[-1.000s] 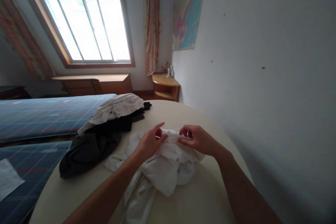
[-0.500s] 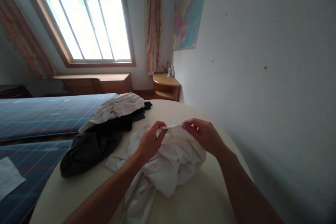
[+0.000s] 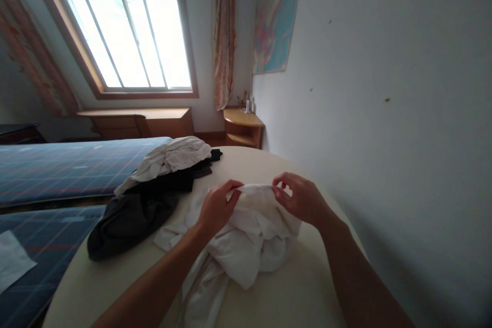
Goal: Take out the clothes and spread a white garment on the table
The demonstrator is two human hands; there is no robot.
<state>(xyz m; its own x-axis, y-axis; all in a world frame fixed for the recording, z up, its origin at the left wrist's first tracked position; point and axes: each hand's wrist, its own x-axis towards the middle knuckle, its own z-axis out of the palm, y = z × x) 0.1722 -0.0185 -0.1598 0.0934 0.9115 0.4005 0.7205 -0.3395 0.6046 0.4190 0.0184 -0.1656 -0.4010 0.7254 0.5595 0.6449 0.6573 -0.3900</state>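
Left hand [image 3: 216, 208] and right hand [image 3: 302, 199] each pinch the white garment's [image 3: 246, 246] top edge, fingers closed, stretching it taut above the table [image 3: 307, 287].

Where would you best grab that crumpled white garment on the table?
Probably by the stretched edge along the top of the white garment, coming from above. The left hand and right hand already pinch that edge at each end; it is the one taut, raised part, while the rest lies bunched on the table.

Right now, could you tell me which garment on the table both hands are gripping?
The crumpled white garment nearest the person; the other white one lies untouched atop the dark clothes.
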